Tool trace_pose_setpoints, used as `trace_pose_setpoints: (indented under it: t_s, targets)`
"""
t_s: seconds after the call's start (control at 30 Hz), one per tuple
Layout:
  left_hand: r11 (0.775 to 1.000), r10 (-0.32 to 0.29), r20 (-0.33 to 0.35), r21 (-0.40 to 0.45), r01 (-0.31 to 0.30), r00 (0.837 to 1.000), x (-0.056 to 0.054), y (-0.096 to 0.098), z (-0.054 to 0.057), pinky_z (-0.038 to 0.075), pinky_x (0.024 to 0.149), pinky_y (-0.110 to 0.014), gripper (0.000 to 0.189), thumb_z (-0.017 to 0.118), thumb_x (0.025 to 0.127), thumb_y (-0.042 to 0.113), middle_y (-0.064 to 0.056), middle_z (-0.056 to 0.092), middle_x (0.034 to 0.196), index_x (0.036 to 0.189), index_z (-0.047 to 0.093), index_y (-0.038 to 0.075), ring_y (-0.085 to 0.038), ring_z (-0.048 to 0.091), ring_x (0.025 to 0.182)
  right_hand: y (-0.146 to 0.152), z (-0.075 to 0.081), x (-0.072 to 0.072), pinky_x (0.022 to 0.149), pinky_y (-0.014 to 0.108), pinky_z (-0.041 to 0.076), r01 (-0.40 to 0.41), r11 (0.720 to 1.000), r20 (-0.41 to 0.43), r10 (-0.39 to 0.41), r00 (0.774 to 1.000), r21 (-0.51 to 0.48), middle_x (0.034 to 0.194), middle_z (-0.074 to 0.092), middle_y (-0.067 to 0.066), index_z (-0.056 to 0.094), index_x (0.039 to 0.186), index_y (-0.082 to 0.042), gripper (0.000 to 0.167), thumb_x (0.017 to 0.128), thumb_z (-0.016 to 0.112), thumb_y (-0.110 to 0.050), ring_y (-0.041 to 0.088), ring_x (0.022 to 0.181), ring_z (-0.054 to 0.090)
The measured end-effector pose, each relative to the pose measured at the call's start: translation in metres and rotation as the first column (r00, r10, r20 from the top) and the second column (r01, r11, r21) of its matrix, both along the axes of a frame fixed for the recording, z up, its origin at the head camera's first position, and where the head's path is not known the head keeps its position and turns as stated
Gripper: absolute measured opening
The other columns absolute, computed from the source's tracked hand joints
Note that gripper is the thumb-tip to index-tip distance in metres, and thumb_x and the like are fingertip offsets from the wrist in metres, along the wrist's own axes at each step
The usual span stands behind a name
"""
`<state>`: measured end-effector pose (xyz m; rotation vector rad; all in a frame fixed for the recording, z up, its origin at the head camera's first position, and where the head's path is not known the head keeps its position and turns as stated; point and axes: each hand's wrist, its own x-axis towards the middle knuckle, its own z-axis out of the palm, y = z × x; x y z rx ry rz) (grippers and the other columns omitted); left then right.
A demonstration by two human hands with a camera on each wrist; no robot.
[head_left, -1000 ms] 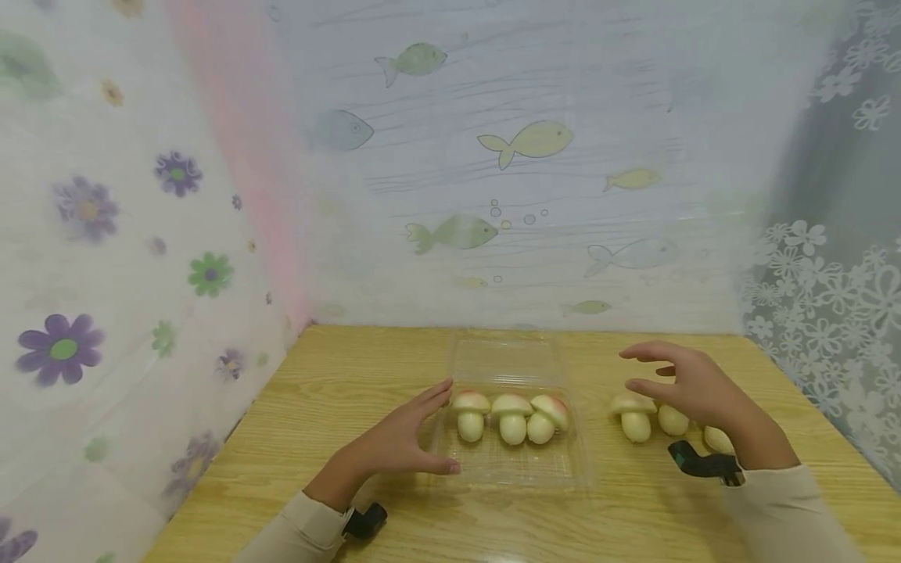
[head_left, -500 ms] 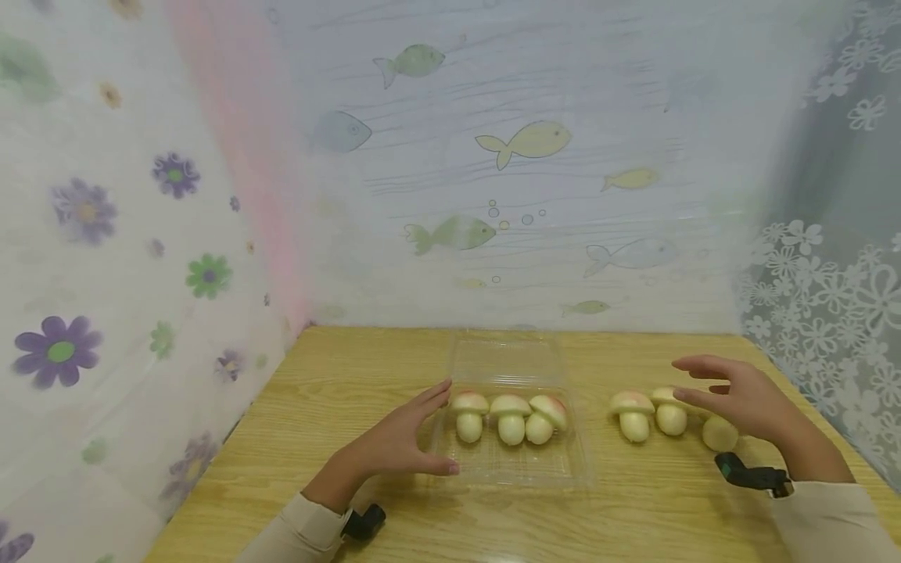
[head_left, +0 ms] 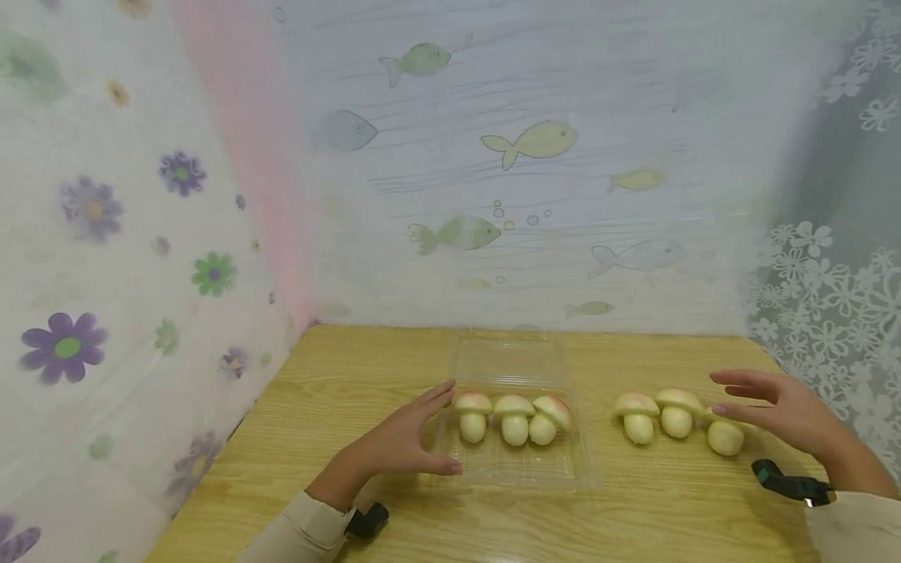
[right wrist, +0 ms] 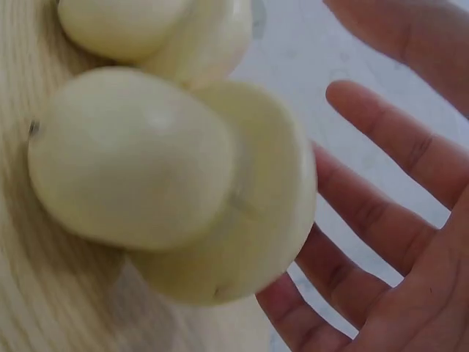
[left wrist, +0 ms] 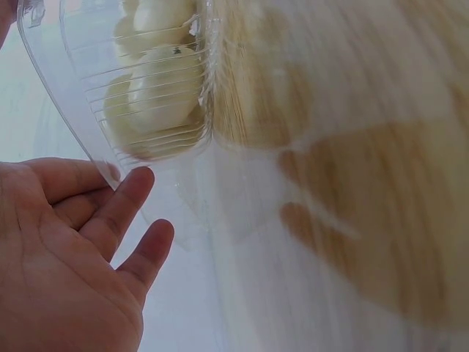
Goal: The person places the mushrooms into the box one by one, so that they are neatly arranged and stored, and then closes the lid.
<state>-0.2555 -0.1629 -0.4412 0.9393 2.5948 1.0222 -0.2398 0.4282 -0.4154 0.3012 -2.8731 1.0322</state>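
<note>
A clear plastic clamshell box [head_left: 521, 469] lies with its lid back, holding three mushroom-shaped pieces, cream with pinkish cap tops; one is the leftmost mushroom [head_left: 472, 422]. My left hand [head_left: 397, 446] stands at the box's left side, thumb and fingers spread. In the left wrist view, its fingertips are at the box rim [left wrist: 62, 110]. To the right of the box, three more mushrooms lie on the table. My right hand [head_left: 788, 414] is beside the rightmost mushroom [head_left: 725, 436], partly covering its cap. In the right wrist view the fingers [right wrist: 374, 213] are spread behind that cap, gripping nothing.
The wooden table [head_left: 338, 375] runs back to a wall sheet [head_left: 422, 180] printed with fish. A flowered sheet [head_left: 127, 274] hangs at the left and another [head_left: 838, 305] at the right. The transparent lid [head_left: 508, 358] lies behind the box.
My right hand has moved right, from above the loose mushrooms to the far side of the rightmost one, uncovering the others. My left hand and the box stay in place.
</note>
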Motion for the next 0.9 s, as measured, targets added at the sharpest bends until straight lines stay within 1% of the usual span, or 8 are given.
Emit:
trace_pose_setpoints:
  t_s: [0.13,0.27,0.37,0.53,0.63,0.7,0.77,0.9]
  targets:
    - [1.000,0.001,-0.003,0.002,-0.001,1.000,0.000,0.000,0.001,0.030,0.121,-0.064,0.112,0.085,0.083,0.053,0.008,0.008,0.175,0.168,0.018,0.023,-0.024,0.015,0.160,0.008,-0.007,0.001,0.077,0.025,0.057,-0.001,0.999,0.031,0.002,1.000,-0.036,0.126,0.042,-0.043,0.053,0.150,-0.007,0.057,0.101,0.070,-0.031,-0.027,0.108,0.043]
    - [1.000,0.002,-0.001,0.004,-0.002,1.000,0.000,0.000,0.001,0.030,0.121,-0.063,0.112,0.085,0.083,0.053,0.014,0.008,0.174,0.168,0.018,0.023,-0.023,0.015,0.160,0.015,-0.016,0.003,0.077,0.021,0.055,-0.008,0.998,0.062,0.012,0.998,-0.067,0.124,0.045,-0.044,0.051,0.150,-0.001,0.059,0.102,0.069,-0.029,-0.026,0.107,0.045]
    - [1.000,0.000,0.001,0.006,0.000,1.000,0.000,-0.001,0.000,0.029,0.122,-0.062,0.112,0.085,0.083,0.053,0.016,0.007,0.173,0.168,0.019,0.022,-0.022,0.015,0.160,0.018,-0.022,0.004,0.077,0.019,0.055,-0.007,0.997,0.076,0.013,0.997,-0.074,0.123,0.047,-0.044,0.050,0.150,0.002,0.061,0.101,0.070,-0.028,-0.027,0.106,0.043]
    - [1.000,-0.007,-0.009,0.010,0.007,1.000,-0.001,0.000,-0.002,0.029,0.122,-0.063,0.113,0.084,0.082,0.055,0.009,0.009,0.175,0.168,0.020,0.020,-0.023,0.015,0.160,0.019,-0.026,0.005,0.077,0.023,0.056,0.006,0.998,0.119,0.001,0.993,-0.060,0.121,0.045,-0.044,0.050,0.151,0.001,0.065,0.099,0.072,-0.032,-0.028,0.103,0.041]
    - [1.000,-0.005,-0.011,0.007,0.005,1.000,-0.001,0.001,-0.001,0.029,0.122,-0.063,0.113,0.084,0.082,0.057,0.014,0.008,0.174,0.168,0.020,0.020,-0.023,0.015,0.160,0.020,-0.026,0.006,0.077,0.026,0.057,0.013,0.998,0.138,-0.005,0.990,-0.057,0.120,0.043,-0.045,0.049,0.152,0.001,0.067,0.099,0.073,-0.033,-0.026,0.101,0.044]
    - [1.000,-0.003,-0.012,0.006,0.003,1.000,-0.001,0.001,0.000,0.030,0.122,-0.063,0.113,0.084,0.082,0.057,0.016,0.007,0.173,0.168,0.020,0.021,-0.023,0.015,0.160,0.021,-0.027,0.007,0.076,0.028,0.058,0.018,0.997,0.152,-0.007,0.988,-0.073,0.118,0.043,-0.045,0.048,0.152,0.002,0.068,0.099,0.073,-0.033,-0.024,0.099,0.048]
    - [1.000,-0.004,-0.011,0.008,0.004,1.000,-0.001,0.001,0.000,0.030,0.122,-0.063,0.113,0.084,0.082,0.056,0.016,0.007,0.173,0.168,0.020,0.021,-0.024,0.015,0.160,0.022,-0.029,0.008,0.076,0.028,0.059,0.020,0.994,0.166,-0.003,0.986,-0.103,0.117,0.044,-0.045,0.047,0.152,0.003,0.069,0.099,0.073,-0.031,-0.021,0.098,0.053]
    - [1.000,-0.005,-0.011,0.008,0.005,1.000,0.000,0.000,0.000,0.030,0.122,-0.063,0.112,0.084,0.083,0.053,0.012,0.007,0.174,0.168,0.019,0.019,-0.024,0.015,0.160,0.023,-0.032,0.009,0.077,0.031,0.061,0.029,0.988,0.201,0.002,0.980,-0.154,0.114,0.045,-0.047,0.045,0.153,0.003,0.069,0.099,0.073,-0.029,-0.017,0.097,0.058]
